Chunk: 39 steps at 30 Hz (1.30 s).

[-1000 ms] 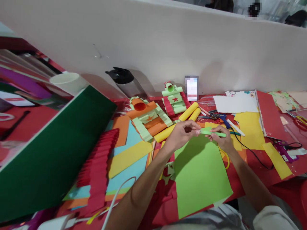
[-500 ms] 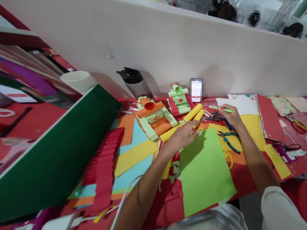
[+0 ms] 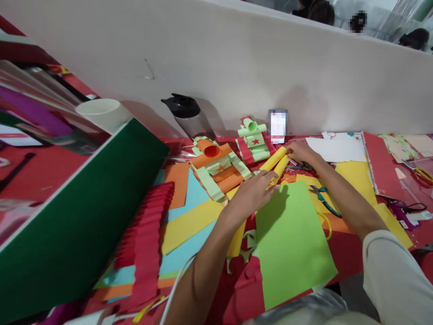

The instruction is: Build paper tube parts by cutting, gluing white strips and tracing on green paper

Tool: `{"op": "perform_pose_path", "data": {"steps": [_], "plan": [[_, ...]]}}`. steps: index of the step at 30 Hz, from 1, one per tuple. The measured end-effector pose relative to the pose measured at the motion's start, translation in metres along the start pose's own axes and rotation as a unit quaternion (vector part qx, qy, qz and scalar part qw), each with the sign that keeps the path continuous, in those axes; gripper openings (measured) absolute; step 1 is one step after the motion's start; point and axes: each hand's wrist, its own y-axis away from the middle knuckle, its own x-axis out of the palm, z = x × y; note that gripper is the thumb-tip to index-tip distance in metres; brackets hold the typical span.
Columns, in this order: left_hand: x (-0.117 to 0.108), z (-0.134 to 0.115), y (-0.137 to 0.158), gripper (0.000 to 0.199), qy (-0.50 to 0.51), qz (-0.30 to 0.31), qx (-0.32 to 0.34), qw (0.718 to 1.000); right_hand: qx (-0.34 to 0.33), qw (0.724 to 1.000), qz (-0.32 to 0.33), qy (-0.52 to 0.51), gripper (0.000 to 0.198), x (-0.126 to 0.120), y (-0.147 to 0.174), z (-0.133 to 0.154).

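Note:
Two yellow paper rolls [image 3: 274,159] lie slanted near the middle of the red table. My left hand [image 3: 255,189] is at their near end, thumb and fingers around one roll. At the far end, my right hand [image 3: 299,151] has its fingertips closed on a roll's tip; the fingers partly hide it. A bright green paper sheet [image 3: 294,243] lies flat below my hands. To the left stands an orange and pale green paper model [image 3: 219,167], with a smaller green and red paper model [image 3: 253,140] behind it.
A phone [image 3: 278,126] leans on the white partition [image 3: 203,58]. Teal-handled pliers [image 3: 326,203] lie by my right forearm. A dark green board [image 3: 81,216] stands tilted at left, near a bottle [image 3: 187,113], a white cup [image 3: 103,115] and pleated red paper [image 3: 149,243].
My right hand has moved left from beside the white papers to the yellow rolls' far end. The light green stick it held is out of sight. My left hand has shifted slightly.

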Motion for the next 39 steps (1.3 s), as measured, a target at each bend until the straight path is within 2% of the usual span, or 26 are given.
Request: {"op": "perform_pose_path", "data": {"steps": [4, 8, 13, 16, 20, 24, 27, 30, 33, 36, 37, 39], "plan": [[0.0, 0.0, 0.001, 0.032, -0.014, 0.011, -0.009, 1.0, 0.024, 0.999, 0.007, 0.025, 0.018, 0.004, -0.008, 0.014], [-0.001, 0.0, 0.001, 0.031, -0.003, -0.007, -0.002, 1.0, 0.04, 0.998, 0.009, 0.036, 0.024, 0.005, -0.012, 0.017], [-0.006, -0.002, 0.002, 0.03, -0.026, 0.003, -0.015, 1.0, 0.059, 0.998, 0.018, 0.027, 0.015, -0.002, -0.017, 0.012], [-0.004, 0.0, 0.002, 0.029, -0.045, 0.011, -0.019, 0.999, 0.059, 0.998, -0.021, -0.02, 0.02, -0.011, -0.015, 0.003], [0.011, 0.005, -0.003, 0.028, -0.06, 0.051, 0.03, 0.996, 0.068, 0.985, -0.093, -0.126, 0.018, -0.026, -0.004, -0.011], [0.031, 0.008, -0.009, 0.03, -0.099, 0.061, 0.063, 0.991, 0.042, 0.963, -0.117, -0.239, 0.019, -0.036, 0.018, -0.016], [0.04, 0.01, -0.011, 0.033, -0.143, 0.037, 0.044, 0.988, -0.008, 0.945, -0.145, -0.294, 0.022, -0.037, 0.046, -0.012], [0.039, 0.013, -0.012, 0.034, -0.17, 0.004, 0.018, 0.985, -0.047, 0.923, -0.148, -0.353, 0.033, -0.03, 0.079, -0.004], [0.032, 0.013, -0.012, 0.037, -0.162, -0.029, 0.018, 0.986, -0.091, 0.921, -0.078, -0.371, 0.038, -0.018, 0.11, 0.006], [0.023, 0.006, -0.01, 0.043, -0.122, -0.046, 0.071, 0.989, -0.102, 0.923, -0.023, -0.371, 0.032, -0.003, 0.132, 0.022], [0.021, 0.003, -0.01, 0.04, -0.113, -0.034, 0.094, 0.989, -0.102, 0.917, -0.016, -0.384, 0.028, 0.001, 0.137, 0.028], [0.019, -0.005, -0.007, 0.031, -0.114, 0.016, 0.116, 0.987, -0.088, 0.889, -0.015, -0.449, 0.024, 0.008, 0.145, 0.038]]}}
